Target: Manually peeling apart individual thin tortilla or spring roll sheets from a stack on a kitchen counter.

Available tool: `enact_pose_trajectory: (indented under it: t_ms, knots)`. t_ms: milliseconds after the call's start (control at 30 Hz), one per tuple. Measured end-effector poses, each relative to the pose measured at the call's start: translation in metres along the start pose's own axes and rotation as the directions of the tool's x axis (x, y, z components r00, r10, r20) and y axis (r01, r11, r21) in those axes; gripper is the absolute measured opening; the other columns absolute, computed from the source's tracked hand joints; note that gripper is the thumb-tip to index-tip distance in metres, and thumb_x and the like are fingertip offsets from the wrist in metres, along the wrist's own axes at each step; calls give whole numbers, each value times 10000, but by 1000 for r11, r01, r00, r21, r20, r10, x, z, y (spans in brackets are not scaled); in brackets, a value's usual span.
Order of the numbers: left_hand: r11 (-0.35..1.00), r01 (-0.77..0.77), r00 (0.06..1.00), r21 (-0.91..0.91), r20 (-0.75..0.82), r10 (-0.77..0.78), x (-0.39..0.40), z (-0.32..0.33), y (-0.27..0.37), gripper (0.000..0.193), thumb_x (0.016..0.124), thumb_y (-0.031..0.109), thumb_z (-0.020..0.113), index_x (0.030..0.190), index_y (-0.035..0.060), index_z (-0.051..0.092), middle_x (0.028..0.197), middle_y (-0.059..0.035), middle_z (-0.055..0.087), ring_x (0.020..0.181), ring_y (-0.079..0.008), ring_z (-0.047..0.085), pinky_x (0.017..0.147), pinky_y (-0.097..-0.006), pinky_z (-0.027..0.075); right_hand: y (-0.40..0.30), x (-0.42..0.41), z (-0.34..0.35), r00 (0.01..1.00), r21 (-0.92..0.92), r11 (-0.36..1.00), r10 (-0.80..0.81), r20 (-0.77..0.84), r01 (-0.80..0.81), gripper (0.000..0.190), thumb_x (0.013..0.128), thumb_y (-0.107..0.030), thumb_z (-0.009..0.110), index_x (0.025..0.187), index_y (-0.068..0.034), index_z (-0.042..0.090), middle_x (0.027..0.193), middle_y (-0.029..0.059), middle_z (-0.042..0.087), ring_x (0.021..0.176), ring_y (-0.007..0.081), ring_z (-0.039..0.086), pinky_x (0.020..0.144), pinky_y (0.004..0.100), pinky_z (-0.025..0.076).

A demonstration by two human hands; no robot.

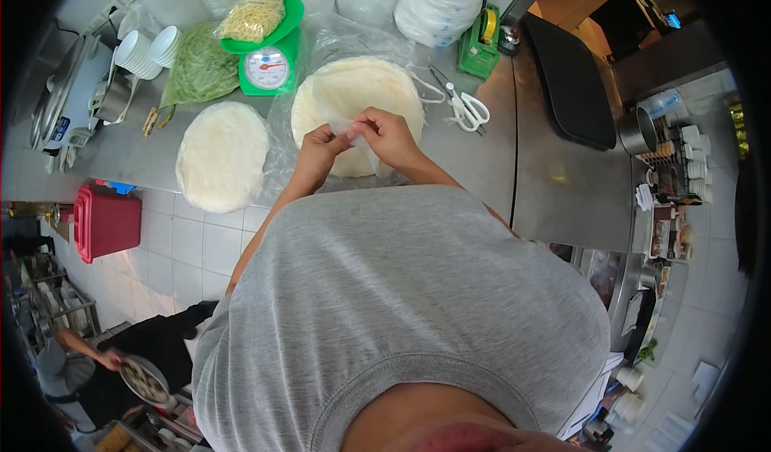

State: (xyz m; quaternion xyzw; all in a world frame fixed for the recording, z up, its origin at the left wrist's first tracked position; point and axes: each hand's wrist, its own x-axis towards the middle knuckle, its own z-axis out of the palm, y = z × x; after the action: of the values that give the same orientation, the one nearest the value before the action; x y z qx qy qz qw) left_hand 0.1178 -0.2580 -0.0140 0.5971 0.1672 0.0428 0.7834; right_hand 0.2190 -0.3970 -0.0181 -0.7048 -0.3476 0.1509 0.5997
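My left hand (321,150) and my right hand (384,137) meet over a large round stack of thin pale sheets (391,87), which look like rice paper. Both hands pinch a thin translucent sheet (344,125) between thumbs and fingers; part of it is hidden by the fingers. Clear plastic wrap (280,144) lies around and under this stack. To its left, a second round pale stack (223,156) lies near the counter's front edge. White-handled scissors (468,111) rest on the steel counter to the right of the stack.
Behind stand a green scale (268,69) bearing a bag of noodles (252,19), a bag of greens (203,66), stacked white bowls (137,54) and a green tape dispenser (479,45). A black tray (572,84) lies right. A co-worker (66,367) holds a bowl at lower left, near a red bin (108,220).
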Motion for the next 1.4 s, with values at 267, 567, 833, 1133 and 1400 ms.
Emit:
enact_pose_trajectory:
  t_ms: [267, 567, 833, 1133, 1400]
  knots:
    - [997, -5, 999, -76, -50, 1, -1, 8, 1, 164, 856, 70, 622, 979, -33, 655, 924, -87, 678, 810, -138, 633, 765, -262, 502, -3, -2, 1, 973, -302, 953, -79, -217, 10, 75, 853, -105, 605, 840, -32, 589, 731, 156, 642, 656, 317, 636, 583, 379, 480]
    - [997, 13, 998, 74, -66, -9, 3, 1, -5, 168, 851, 57, 600, 982, -44, 632, 923, -101, 674, 830, -156, 636, 772, -276, 522, -5, -4, 1, 993, -208, 976, 39, -115, -63, 109, 870, -128, 628, 862, -21, 610, 704, 108, 645, 621, 205, 616, 586, 326, 470]
    - [910, -23, 938, 413, -306, 162, 0, -6, -5, 151, 767, 61, 628, 880, -36, 651, 849, -110, 662, 784, -175, 629, 706, -288, 494, -3, 6, -19, 986, -493, 867, -19, -168, -67, 70, 860, -89, 582, 849, -25, 610, 781, 173, 634, 709, 342, 610, 623, 391, 473]
    - [347, -595, 769, 725, 387, 509, -1, 24, 60, 509, 738, 50, 703, 1217, 44, 532, 971, -126, 665, 945, -316, 615, 873, -384, 453, -60, 8, -40, 919, -578, 714, -294, 263, 394, 110, 795, -86, 555, 848, -82, 651, 776, 78, 624, 747, 285, 623, 643, 392, 484]
    - [651, -232, 885, 722, -120, 449, 2, 38, 37, 214, 835, 131, 679, 1001, 8, 622, 804, -80, 662, 659, -152, 610, 616, -280, 462, -111, -23, -64, 957, -344, 895, 239, -167, -283, 225, 853, -259, 662, 911, -42, 662, 839, 102, 650, 737, 234, 627, 628, 340, 473]
